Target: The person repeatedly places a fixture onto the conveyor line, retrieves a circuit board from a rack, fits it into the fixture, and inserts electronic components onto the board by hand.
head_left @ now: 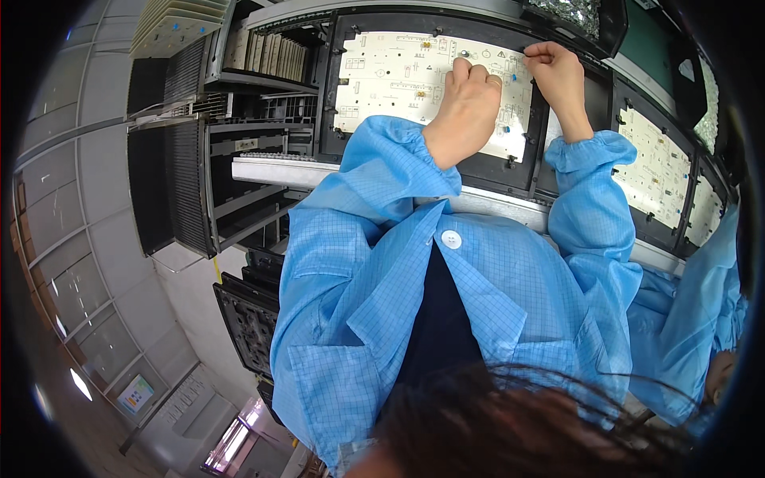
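Cream circuit board point(402, 84) in black frame point(382, 22)

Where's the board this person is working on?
In the head view, the cream circuit board lies top centre in a black frame, partly under the left hand; the right hand is by its upper-right corner.

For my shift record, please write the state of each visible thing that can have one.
Main board: set in black frame, partly covered.
Left hand: fingers curled over main board; grip unclear.
Right hand: fingertips at main board's upper right corner; grip unclear.
Neighbouring board: framed, untouched.
Rack: holding pale boards.
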The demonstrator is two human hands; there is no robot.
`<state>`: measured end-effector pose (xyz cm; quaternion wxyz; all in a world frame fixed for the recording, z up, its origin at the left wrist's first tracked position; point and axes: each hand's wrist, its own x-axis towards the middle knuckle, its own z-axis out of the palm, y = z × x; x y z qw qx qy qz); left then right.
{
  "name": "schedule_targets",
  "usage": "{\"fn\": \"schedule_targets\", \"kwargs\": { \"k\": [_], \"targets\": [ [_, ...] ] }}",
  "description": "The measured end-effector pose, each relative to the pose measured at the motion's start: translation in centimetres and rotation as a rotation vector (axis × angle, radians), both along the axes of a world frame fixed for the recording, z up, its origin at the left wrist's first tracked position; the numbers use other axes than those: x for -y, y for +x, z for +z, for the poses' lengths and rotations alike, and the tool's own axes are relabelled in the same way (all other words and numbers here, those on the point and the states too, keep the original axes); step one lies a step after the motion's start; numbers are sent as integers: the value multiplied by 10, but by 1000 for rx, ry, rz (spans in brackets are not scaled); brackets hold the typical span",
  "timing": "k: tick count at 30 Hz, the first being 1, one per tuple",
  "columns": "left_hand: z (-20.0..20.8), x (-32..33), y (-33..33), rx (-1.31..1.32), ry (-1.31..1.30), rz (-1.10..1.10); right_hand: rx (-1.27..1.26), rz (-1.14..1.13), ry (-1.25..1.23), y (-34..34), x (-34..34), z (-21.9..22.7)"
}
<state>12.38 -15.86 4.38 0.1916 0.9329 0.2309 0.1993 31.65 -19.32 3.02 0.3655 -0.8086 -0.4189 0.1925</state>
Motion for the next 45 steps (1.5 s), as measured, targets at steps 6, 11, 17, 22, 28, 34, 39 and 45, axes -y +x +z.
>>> {"fn": "schedule_targets", "kwargs": {
  "k": [6, 11, 17, 22, 28, 34, 39, 45],
  "targets": [
    [32, -6, -25, 159, -248, 104, 22, -67, -1, 1, -4, -5],
    [37, -15, -48, 185, -285, 196, 69, -79, -77, 4, -7, -3],
    [34, -22, -61, 267, -294, 285, 160, -160, -186, -5, -12, 8],
    [42, -30, -66, 249, -518, 358, 262, -163, -55, -34, 3, 17],
    [43, -44, -51, 213, -481, 322, 260, 289, 164, -64, 30, 7],
    [31, -63, 11, 125, -321, 75, 330, 289, 178, -78, 36, -2],
    [7, -73, 49, 13, -239, 2, 446, 268, 214, -86, 37, -4],
    [-3, -72, 64, -91, -306, -31, 420, 278, 197, -82, 35, -11]
  ]
}}
